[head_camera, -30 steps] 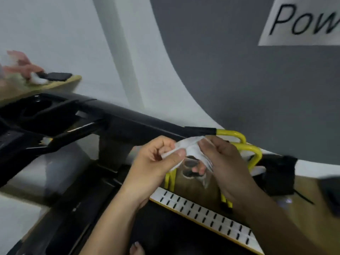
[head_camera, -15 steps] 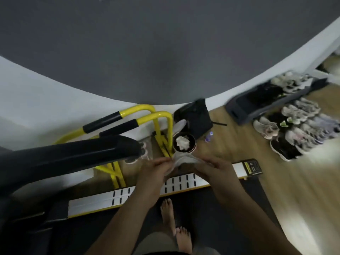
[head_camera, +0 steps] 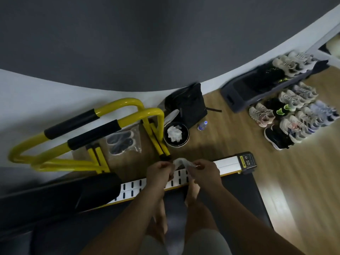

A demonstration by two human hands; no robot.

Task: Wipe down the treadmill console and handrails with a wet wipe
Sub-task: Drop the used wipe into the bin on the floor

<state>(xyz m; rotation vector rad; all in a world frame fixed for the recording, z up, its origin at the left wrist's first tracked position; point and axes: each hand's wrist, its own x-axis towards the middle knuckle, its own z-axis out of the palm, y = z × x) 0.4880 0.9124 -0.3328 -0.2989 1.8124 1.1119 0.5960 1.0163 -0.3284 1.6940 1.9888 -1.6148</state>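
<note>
Together left hand (head_camera: 159, 172) and right hand (head_camera: 203, 172) pinch the wet wipe (head_camera: 182, 162).

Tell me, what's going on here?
A person stands on the treadmill with a white wet wipe held up in front, one end pinched in the left grip, the other in the right grip. Nothing is being wiped at this moment. On the floor beyond sits a round black bin with crumpled wipes inside, beside yellow bars.
</note>
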